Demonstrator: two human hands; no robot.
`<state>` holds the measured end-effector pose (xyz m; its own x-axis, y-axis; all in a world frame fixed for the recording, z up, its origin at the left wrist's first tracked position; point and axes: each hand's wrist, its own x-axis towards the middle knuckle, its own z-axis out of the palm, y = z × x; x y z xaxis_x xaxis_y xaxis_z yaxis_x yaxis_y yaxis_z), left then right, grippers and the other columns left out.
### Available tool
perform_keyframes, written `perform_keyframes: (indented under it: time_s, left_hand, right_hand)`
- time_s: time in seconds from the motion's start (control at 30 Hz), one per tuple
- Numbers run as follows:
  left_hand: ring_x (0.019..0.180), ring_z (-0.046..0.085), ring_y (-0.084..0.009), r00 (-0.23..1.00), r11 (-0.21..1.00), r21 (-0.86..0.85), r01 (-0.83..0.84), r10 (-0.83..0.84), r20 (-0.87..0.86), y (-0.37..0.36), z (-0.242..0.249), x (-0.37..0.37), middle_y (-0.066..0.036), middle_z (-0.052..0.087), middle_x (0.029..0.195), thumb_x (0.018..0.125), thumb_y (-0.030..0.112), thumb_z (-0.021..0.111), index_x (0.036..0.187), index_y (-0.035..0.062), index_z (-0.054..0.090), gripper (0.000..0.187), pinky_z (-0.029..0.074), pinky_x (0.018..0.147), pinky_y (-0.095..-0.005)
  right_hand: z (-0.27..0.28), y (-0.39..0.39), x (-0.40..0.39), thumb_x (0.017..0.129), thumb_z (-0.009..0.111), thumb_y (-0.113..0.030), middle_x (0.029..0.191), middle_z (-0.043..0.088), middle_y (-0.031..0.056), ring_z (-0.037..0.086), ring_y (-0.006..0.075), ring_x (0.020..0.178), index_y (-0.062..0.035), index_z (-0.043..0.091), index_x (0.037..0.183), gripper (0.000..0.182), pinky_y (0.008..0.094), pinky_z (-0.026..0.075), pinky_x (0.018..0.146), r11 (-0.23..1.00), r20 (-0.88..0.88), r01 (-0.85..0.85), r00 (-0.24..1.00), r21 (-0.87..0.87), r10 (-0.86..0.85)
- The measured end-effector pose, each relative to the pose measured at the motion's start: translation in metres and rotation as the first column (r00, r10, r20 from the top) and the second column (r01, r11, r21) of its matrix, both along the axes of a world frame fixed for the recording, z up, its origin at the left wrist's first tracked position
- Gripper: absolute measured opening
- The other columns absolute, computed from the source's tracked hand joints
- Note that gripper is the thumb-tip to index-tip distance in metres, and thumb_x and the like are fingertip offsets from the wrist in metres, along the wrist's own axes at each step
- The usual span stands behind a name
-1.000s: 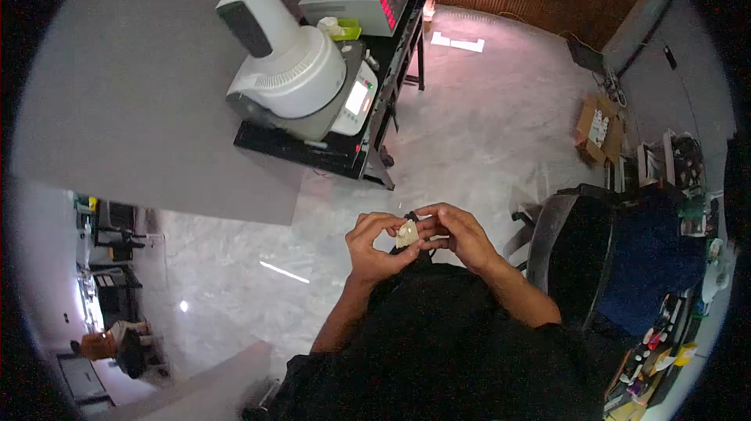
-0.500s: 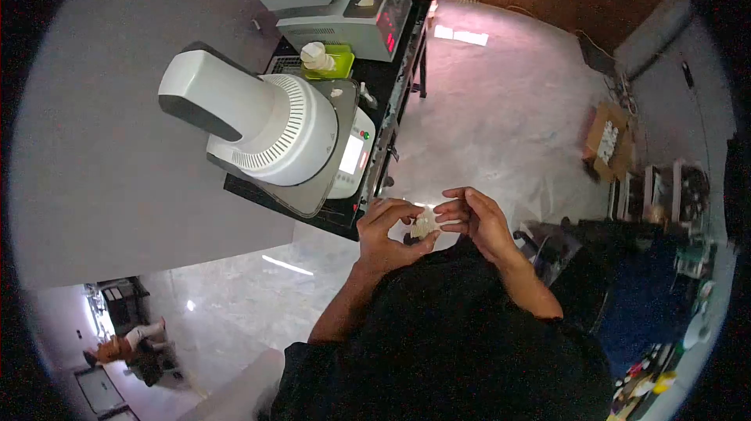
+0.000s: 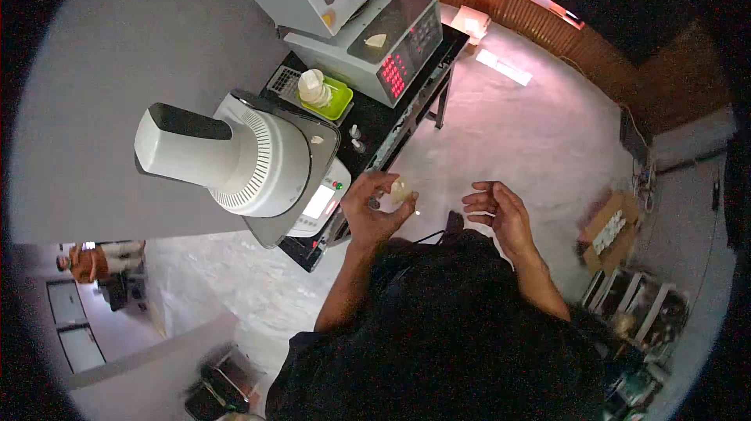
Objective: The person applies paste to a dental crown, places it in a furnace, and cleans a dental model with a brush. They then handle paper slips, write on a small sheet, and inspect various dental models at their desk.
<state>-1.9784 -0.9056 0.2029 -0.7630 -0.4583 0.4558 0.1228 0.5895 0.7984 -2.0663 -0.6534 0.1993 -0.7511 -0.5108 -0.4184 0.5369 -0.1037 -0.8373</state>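
Between the thumb and fingers of my left hand point(image 3: 371, 206) is a small pale, cream-coloured piece point(image 3: 400, 190); its exact kind is too small to make out. That hand is raised in front of my body, near the front edge of the black bench point(image 3: 403, 120). My right hand point(image 3: 503, 218) hovers apart to the right, fingers spread and holding nothing. Left of my hands stands a white machine point(image 3: 270, 163) with a rounded, vented body and a lit screen point(image 3: 319, 201). A pale chip point(image 3: 317, 139) lies on its grey plate.
Behind the white machine, a green tray point(image 3: 337, 100) holds a stack of pale round pieces point(image 3: 314, 89). Farther back is a grey box-shaped device point(image 3: 375, 42) with red lit digits. On the floor at right sits a cardboard box point(image 3: 609, 231) of white items. A person point(image 3: 90, 263) is far left.
My right hand has moved away from the pale piece, widening the gap. My left hand keeps hold of it and has shifted left and up toward the bench. The view has turned.
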Motion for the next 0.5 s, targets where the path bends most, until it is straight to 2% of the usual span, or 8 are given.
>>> perform_keyframes:
  time_s: [0.07,0.17,0.2,0.3,0.33,0.43,0.5]
  left_hand:
    - [0.077,0.069,-0.0168,0.999,0.999,0.015,-0.052,0.052,-0.004,0.001,-0.004,-0.026,-0.007,0.071,0.086,0.067,0.014,0.093,0.094,0.0041,0.074,0.035,0.055,0.068,-0.0298]
    - [0.077,0.070,-0.0171,0.989,0.987,0.059,-0.148,0.146,0.032,-0.001,-0.010,-0.060,-0.008,0.071,0.087,0.068,0.014,0.093,0.095,0.0033,0.074,0.034,0.056,0.072,-0.0299]
    - [0.077,0.070,-0.0173,0.980,0.982,0.056,-0.179,0.174,0.093,-0.004,-0.010,-0.068,-0.008,0.072,0.088,0.070,0.016,0.093,0.096,0.0026,0.075,0.035,0.057,0.074,-0.0303]
    - [0.076,0.070,-0.0173,0.978,0.976,0.069,-0.207,0.205,0.042,-0.024,-0.021,-0.102,-0.008,0.072,0.086,0.069,0.017,0.093,0.098,0.0024,0.075,0.037,0.058,0.074,-0.0312]
    - [0.077,0.070,-0.0172,0.970,0.972,0.044,-0.232,0.228,0.081,-0.030,-0.018,-0.110,-0.008,0.072,0.086,0.069,0.018,0.093,0.100,0.0019,0.076,0.039,0.057,0.075,-0.0313]
    - [0.077,0.069,-0.0168,0.943,0.947,-0.020,-0.321,0.322,0.080,-0.057,-0.026,-0.142,-0.008,0.073,0.088,0.069,0.017,0.093,0.103,0.0014,0.075,0.041,0.057,0.075,-0.0306]
    - [0.079,0.065,-0.0143,0.940,0.940,0.037,-0.339,0.337,0.046,-0.073,-0.037,-0.165,-0.007,0.071,0.089,0.069,0.015,0.093,0.110,-0.0006,0.073,0.048,0.056,0.076,-0.0298]
  right_hand:
    - [-0.001,0.014,-0.030,0.109,0.048,-0.046,0.109,0.073,0.0153,0.071,0.0249,0.099,-0.0030,0.061,0.128,0.049,0.0396,0.057,0.088,0.999,-0.003,-0.023,1.000,0.039,0.023]
    - [-0.008,0.030,-0.067,0.110,0.043,-0.046,0.111,0.073,0.0163,0.071,0.0259,0.099,-0.0012,0.060,0.130,0.052,0.0421,0.057,0.090,0.994,-0.023,-0.058,0.998,0.092,0.061]
    - [-0.005,0.030,-0.076,0.110,0.044,-0.047,0.111,0.073,0.0160,0.071,0.0256,0.099,-0.0009,0.059,0.130,0.053,0.0418,0.057,0.090,0.992,-0.028,-0.052,0.998,0.117,0.056]
    - [-0.007,0.028,-0.097,0.110,0.045,-0.046,0.110,0.073,0.0157,0.071,0.0249,0.098,-0.0009,0.059,0.130,0.051,0.0411,0.057,0.089,0.996,-0.014,-0.018,1.000,0.088,0.019]
    - [-0.005,0.024,-0.103,0.110,0.045,-0.046,0.108,0.073,0.0138,0.071,0.0235,0.097,-0.0020,0.060,0.130,0.051,0.0386,0.056,0.088,0.996,0.006,-0.006,1.000,0.092,0.006]
    - [-0.004,0.012,-0.111,0.109,0.045,-0.048,0.109,0.073,0.0139,0.071,0.0236,0.098,-0.0019,0.059,0.131,0.053,0.0390,0.056,0.088,0.995,0.004,0.037,0.999,0.094,-0.037]
    - [-0.005,0.005,-0.118,0.108,0.047,-0.049,0.110,0.072,0.0145,0.070,0.0240,0.099,-0.0015,0.059,0.131,0.054,0.0393,0.056,0.088,0.992,0.014,0.046,0.999,0.120,-0.048]
